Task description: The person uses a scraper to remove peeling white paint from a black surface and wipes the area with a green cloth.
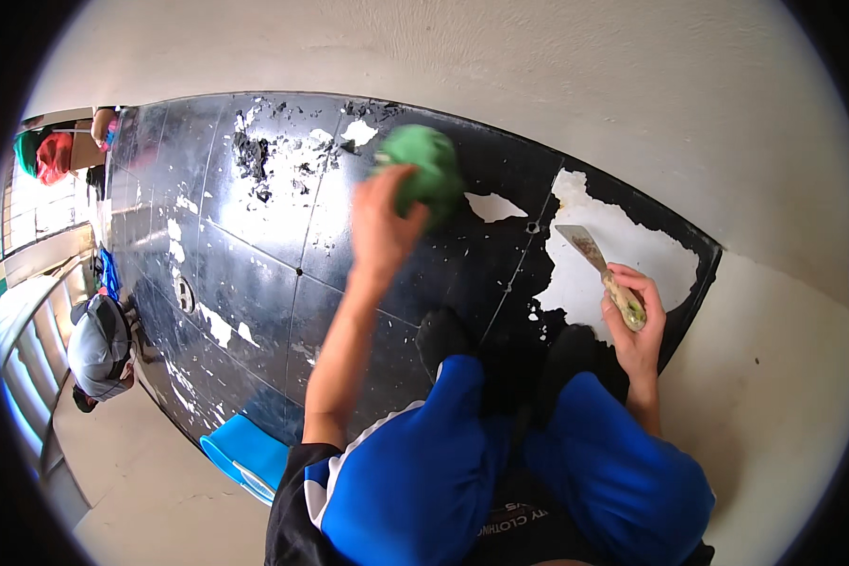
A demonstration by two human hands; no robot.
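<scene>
My left hand (384,224) is closed on a rounded green cloth item (426,160), a cap or a bunched rag, over the black floor covering (255,250); motion smears both, and I cannot tell whether the cloth touches the floor. In my right hand (638,325) is a putty knife (590,247), its worn handle gripped and its flat blade pointing up and left. The blade is over a large white patch (665,236) where the black layer has come off with a ragged edge. My dark-covered feet stand just nearer than both hands.
Pale walls (632,85) border the floor at the far and right sides. Black flakes (253,160) lie scattered at the far left. A blue plastic item (250,453) sits at lower left. Another person (101,349) bends near a railing at the left edge.
</scene>
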